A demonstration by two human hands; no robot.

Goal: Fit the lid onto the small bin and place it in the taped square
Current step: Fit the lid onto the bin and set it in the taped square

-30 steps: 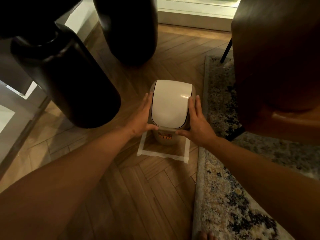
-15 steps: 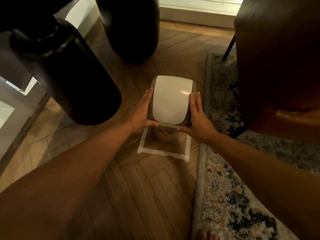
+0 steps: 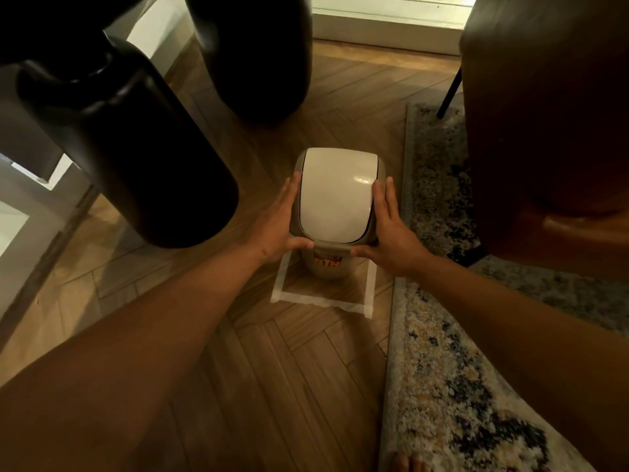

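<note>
A small beige bin (image 3: 327,267) with an orange label stands inside a white taped square (image 3: 323,299) on the wooden floor. Its lid (image 3: 335,195), a tan frame with a white swing flap, sits on top of the bin. My left hand (image 3: 277,226) presses flat against the lid's left side, thumb hooked under the front rim. On the right side my right hand (image 3: 391,229) holds it the same way. The far half of the taped square is hidden behind the bin.
Two large black vases (image 3: 129,148) (image 3: 252,52) stand to the left and behind. A brown leather chair (image 3: 544,131) on a patterned rug (image 3: 452,386) fills the right. A toe (image 3: 406,463) shows at the bottom edge.
The bin with both hands on it has shifted slightly away from me, and more of the tape's near edge shows. The grip on the lid is the same.
</note>
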